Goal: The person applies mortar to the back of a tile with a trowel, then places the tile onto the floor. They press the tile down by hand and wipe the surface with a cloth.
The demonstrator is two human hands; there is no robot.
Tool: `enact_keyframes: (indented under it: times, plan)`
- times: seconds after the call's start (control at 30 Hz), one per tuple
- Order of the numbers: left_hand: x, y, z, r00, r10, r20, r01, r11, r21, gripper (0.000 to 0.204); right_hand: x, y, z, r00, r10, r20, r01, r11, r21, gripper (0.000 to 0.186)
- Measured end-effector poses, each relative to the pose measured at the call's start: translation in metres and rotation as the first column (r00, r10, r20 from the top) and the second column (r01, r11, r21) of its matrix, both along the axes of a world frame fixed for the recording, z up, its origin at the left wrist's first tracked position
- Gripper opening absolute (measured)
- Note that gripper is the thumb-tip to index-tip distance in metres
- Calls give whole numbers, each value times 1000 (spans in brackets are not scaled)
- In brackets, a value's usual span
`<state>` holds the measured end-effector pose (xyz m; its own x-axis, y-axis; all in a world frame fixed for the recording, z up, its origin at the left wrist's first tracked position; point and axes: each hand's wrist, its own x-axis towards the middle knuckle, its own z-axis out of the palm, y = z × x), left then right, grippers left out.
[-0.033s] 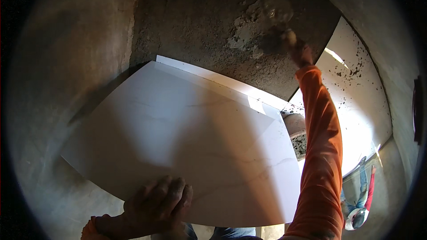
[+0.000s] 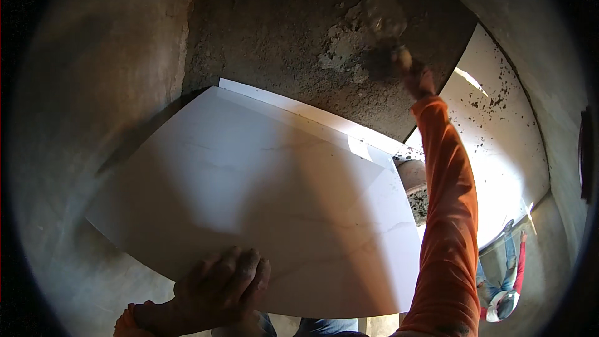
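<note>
My left hand has its fingers curled over the near edge of a large white marbled tile, which stands tilted in front of me. Out ahead on the right, my right hand grips the handle of a trowel. Its blade is a little blurred and lies over the rough grey mortar bed, beside a paler patch of wet mortar. The orange sleeve of my right arm crosses the tile's right side.
Laid white tile, spotted with dark crumbs, runs along the right. A rounded container with mortar is partly hidden by my right forearm. Bare walls rise left and right. Another person in red sleeves is at the lower right.
My right hand and the trowel have shifted slightly left over the mortar bed. My left hand and the tile have stayed put.
</note>
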<state>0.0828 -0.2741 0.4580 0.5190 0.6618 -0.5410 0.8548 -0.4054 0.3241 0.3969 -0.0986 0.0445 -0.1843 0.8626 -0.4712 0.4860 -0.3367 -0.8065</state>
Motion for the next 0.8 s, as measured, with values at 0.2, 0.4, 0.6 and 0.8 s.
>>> enact_keyframes:
  times: [0.2,0.4,0.6,0.8]
  plan:
    - [-3,-3,0,999,21,24,-20,999,-28,20,7,-66,30,805,357,473,-281,933,-227,63]
    - [3,1,8,999,39,31,-38,998,-40,23,10,-57,37,778,192,598,-125,980,-152,65]
    - [11,3,11,998,56,27,-54,997,-48,20,-5,-41,49,663,419,621,-269,907,-325,59]
    - [13,1,9,998,53,36,-51,997,-53,23,46,-10,19,806,32,592,-13,999,-37,65]
